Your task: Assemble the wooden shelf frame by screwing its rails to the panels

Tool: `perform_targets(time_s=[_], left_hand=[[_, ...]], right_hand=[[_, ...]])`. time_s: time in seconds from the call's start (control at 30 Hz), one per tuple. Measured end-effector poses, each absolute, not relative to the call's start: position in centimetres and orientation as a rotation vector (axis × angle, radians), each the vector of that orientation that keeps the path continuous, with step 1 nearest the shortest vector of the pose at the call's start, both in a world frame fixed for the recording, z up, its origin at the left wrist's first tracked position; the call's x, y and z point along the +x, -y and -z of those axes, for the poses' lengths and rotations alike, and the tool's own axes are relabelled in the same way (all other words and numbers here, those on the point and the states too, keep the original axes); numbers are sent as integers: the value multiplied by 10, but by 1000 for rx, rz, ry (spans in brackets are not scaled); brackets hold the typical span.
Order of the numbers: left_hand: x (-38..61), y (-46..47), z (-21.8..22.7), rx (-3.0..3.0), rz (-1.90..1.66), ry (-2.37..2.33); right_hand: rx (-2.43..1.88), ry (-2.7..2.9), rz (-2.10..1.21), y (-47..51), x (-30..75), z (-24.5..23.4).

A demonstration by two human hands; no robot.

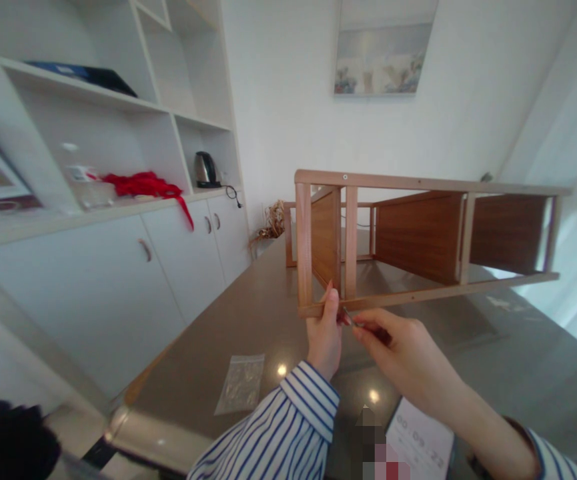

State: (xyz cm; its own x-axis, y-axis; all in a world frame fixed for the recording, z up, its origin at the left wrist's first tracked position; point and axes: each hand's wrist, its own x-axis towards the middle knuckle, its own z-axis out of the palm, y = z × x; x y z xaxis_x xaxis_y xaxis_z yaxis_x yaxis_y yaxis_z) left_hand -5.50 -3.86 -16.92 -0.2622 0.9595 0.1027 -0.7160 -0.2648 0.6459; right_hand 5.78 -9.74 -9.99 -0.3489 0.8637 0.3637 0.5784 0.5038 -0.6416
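A wooden shelf rack (408,293) lies on its side on the grey table, its slatted frame and brown shelf panels facing me. My left hand (326,333) is closed around the lower rail near the left end, thumb against the front. Just right of it, my right hand (393,343) pinches a thin metal rod (352,321) whose tip meets the lower rail. The rod is too small to tell whether it is a screw or a hex key. One screw head (345,177) shows in the upper rail above.
On the grey table (188,373) lies a clear zip bag (241,383) with small parts. A phone (418,440) showing a timer is below my right wrist. White cabinets (88,287) line the left, bearing a kettle (206,169), red cloth (143,185) and a bottle (88,183).
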Motion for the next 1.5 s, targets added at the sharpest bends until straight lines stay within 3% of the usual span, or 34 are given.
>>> perform_targets(time_s=[0.23, 0.43, 0.57, 0.83, 1.0, 1.23, 1.5], left_hand=[[-55, 38, 170, 519, -1767, -583], [-55, 40, 168, 506, -1768, -621], [-55, 39, 169, 492, -1758, -638], [-55, 38, 169, 519, -1765, -582], [-55, 38, 168, 544, -1759, -603], [-55, 39, 167, 533, -1783, -581], [-55, 43, 163, 541, -1804, -556]], right_hand=[[-1156, 1784, -921, 93, 50, 113], [-1094, 1876, -886, 96, 55, 113], [-956, 2170, -594, 94, 64, 108], [-731, 2522, 330, 87, 73, 101], [-672, 2526, 577, 87, 73, 97], [-788, 2390, 428, 90, 64, 103], [-1159, 2043, -152, 98, 50, 110]])
